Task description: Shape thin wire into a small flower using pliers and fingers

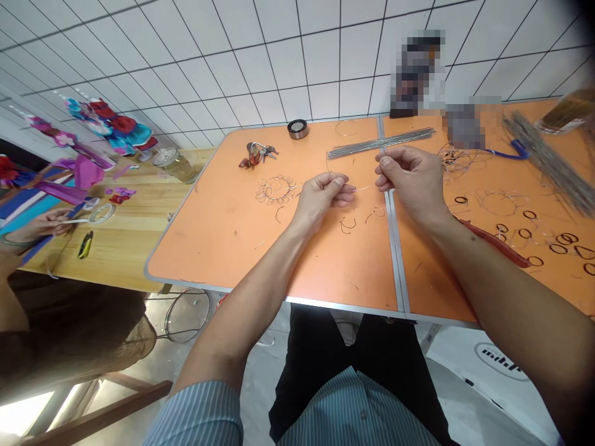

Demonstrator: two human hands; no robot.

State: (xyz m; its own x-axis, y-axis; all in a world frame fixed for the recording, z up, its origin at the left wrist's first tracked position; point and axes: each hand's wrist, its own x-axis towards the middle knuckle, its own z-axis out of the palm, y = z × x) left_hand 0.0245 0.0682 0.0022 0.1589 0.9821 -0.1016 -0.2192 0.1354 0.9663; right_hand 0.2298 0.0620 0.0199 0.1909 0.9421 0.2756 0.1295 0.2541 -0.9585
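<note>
A thin wire (365,188) spans the gap between my two hands above the orange table (223,248). My left hand (323,193) pinches one end, and a strand rises from near its fingertips. The other end sits between the thumb and fingers of my right hand (406,176). To the left of my left hand lies a ring of looped wire (276,189). Short curved wire scraps (348,225) rest just below the hands. Behind them is a bundle of straight wires (379,144).
A tape roll (297,129) and keys (263,152) sit at the back. On the right are red-handled pliers (497,241), dark rings (558,248) and a thicker wire bundle (553,164). At left, a co-worker's hand (53,221) holds tape over a wooden table (139,248).
</note>
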